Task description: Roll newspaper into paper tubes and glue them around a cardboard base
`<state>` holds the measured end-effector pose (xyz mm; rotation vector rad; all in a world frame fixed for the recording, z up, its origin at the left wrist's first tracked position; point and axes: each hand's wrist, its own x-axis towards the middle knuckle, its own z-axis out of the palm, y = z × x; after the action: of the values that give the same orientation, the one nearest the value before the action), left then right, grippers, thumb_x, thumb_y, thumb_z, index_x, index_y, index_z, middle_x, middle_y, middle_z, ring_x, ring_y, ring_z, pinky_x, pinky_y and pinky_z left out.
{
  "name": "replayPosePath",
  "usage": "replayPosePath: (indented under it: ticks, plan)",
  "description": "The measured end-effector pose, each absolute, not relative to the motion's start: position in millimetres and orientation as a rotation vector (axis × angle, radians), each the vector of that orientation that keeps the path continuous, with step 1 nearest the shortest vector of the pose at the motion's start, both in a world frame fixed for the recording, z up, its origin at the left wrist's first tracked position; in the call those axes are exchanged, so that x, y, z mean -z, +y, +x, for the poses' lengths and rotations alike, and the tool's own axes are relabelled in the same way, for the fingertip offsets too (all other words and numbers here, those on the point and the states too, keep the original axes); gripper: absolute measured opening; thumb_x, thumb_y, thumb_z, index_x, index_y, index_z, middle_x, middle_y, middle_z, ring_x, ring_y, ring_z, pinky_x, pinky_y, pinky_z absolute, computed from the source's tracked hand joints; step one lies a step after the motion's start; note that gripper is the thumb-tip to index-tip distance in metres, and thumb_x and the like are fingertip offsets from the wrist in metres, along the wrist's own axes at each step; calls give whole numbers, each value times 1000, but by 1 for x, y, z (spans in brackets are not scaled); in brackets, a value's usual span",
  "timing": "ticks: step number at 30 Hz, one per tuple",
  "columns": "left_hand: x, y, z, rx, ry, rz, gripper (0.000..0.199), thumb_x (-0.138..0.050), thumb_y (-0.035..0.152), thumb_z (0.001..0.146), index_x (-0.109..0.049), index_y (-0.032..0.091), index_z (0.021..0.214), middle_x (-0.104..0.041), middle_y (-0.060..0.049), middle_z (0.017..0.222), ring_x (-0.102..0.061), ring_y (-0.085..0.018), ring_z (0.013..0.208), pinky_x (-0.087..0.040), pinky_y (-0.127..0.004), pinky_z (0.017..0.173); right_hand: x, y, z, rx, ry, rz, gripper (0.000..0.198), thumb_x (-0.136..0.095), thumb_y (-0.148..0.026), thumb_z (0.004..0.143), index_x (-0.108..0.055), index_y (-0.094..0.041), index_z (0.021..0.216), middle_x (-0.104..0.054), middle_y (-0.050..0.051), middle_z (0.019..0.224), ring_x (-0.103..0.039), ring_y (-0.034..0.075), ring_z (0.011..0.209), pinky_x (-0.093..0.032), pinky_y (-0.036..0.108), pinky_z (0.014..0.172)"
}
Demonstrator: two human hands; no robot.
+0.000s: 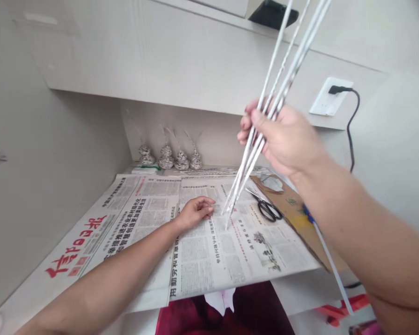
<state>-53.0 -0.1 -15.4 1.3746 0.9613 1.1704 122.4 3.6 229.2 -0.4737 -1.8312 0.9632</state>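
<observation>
My right hand is closed around a bundle of several thin white rolled-paper sticks, raised above the table and tilted. Their lower ends come down over the newspaper, and their upper ends run out of view at the top. My left hand is just above or on the newspaper, left of the sticks' lower ends. Its fingers are loosely bent and apart, with nothing seen in them. Black-handled scissors lie on the paper to the right of the sticks' lower ends.
Several small gourd-shaped woven pieces stand along the back wall. More paper sticks lie in front of it. Cardboard covers the table's right side. A shelf front overhangs the table. A plugged-in black cable hangs at right.
</observation>
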Motion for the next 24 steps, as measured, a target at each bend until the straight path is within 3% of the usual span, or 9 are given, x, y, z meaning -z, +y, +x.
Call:
replayPosePath:
  ticks: [5,9,13,17,20,24]
  plan:
    - [20,2,-54,-1151,931,1394,36,-66,36,74,-58,13,100,-58,-3,75,-55,-12,68,-47,-28,67,-158,10,126,-1092,-1752,-628,9,-50,-29,89,-52,-20,91,-57,0,81,-60,12,72,-52,32,75]
    - [27,6,-55,-1162,895,1417,33,-64,37,76,-59,13,98,-56,-1,70,-53,-11,63,-45,-26,64,-146,2,130,-1095,-1840,-539,13,-42,-32,92,-48,-20,93,-56,0,81,-59,13,75,-50,34,77]
    - [30,9,-54,-1176,892,1394,35,-65,39,74,-59,13,96,-57,-1,68,-53,-11,59,-44,-26,61,-167,-18,129,-781,-2229,-590,15,-36,-28,95,-48,-20,92,-56,1,78,-56,13,71,-45,31,71]
    - [26,7,-52,-1216,930,1421,30,-65,41,73,-62,14,84,-59,-2,67,-54,-12,58,-45,-27,60,-166,-40,127,-567,-2730,-840,19,-37,-30,93,-50,-21,82,-55,0,69,-50,12,57,-36,26,53]
    - [22,5,-51,-1249,937,1401,30,-69,40,69,-64,15,86,-61,-2,67,-57,-14,59,-46,-27,60,-147,-45,133,-906,-2843,-1040,26,-32,-37,94,-51,-21,86,-58,2,77,-55,12,58,-36,25,51]
    - [12,-1,-50,-1186,907,1360,37,-73,38,65,-66,15,93,-66,-6,79,-61,-17,68,-48,-31,65,-117,-35,154,-1806,-2608,-1186,26,-37,-42,92,-47,-18,85,-59,2,76,-60,12,53,-41,26,54]
